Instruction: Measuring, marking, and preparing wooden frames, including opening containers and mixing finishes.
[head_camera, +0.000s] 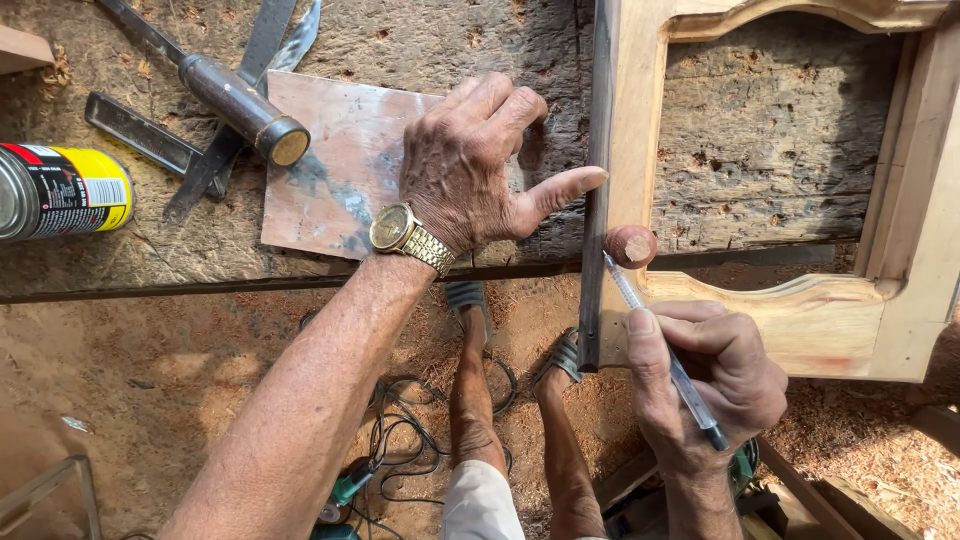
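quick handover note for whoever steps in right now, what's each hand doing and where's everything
Left hand: flat on the workbench, thumb pressing the dark straightedge against the wooden frame.
Right hand: holds a pen, tip at the frame's left stile beside the straightedge, near a short round peg.
Nearby: copper-coloured sheet under the left hand, chisel with a metal-capped handle, metal square, yellow can on its side.
Done: straightedge lined up along the frame edge.
Left: no pen line is visible on the wood yet.
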